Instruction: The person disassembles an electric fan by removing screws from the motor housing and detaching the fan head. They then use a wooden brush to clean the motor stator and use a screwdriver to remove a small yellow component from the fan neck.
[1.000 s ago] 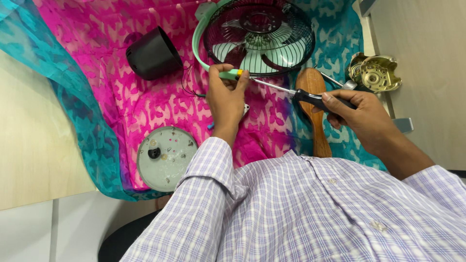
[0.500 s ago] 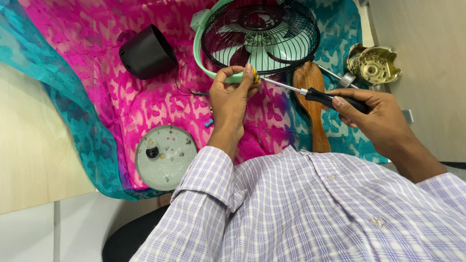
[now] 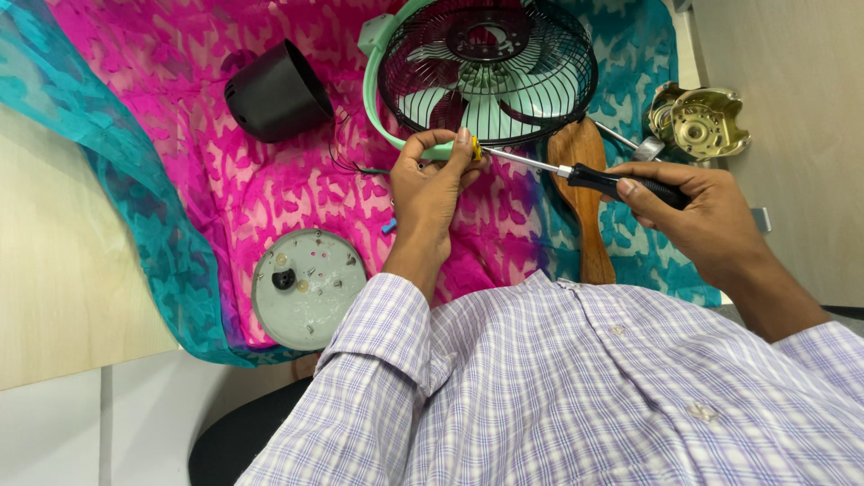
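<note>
1. Left hand (image 3: 430, 184): fingers curled and pinched on the lower edge of the mint-green plastic rim of a small fan with a black wire grille (image 3: 486, 67); a small yellow piece sits at the fingertips, kind not discernible.
2. Right hand (image 3: 697, 211): closed around the black handle of a screwdriver with a bright metal shaft (image 3: 576, 173). Shaft runs leftward; tip meets the fan rim just beside the left fingertips.
3. Fan lies flat, grille up, on a pink and teal patterned cloth (image 3: 225, 180) spread over a pale wooden table (image 3: 63, 270).
4. Black cylindrical plastic housing (image 3: 277, 92) on its side on the cloth, left of the fan, apart from it.
5. Round grey plastic base plate (image 3: 309, 286) lies near the cloth's front edge, left of the left forearm.
6. Brown wooden handle (image 3: 585, 193) lies under the screwdriver, on the cloth.
7. Brass-coloured metal motor casing (image 3: 700, 121) rests right of the fan, beyond the right hand.
8. Sleeves: checked lilac-and-white shirt.
</note>
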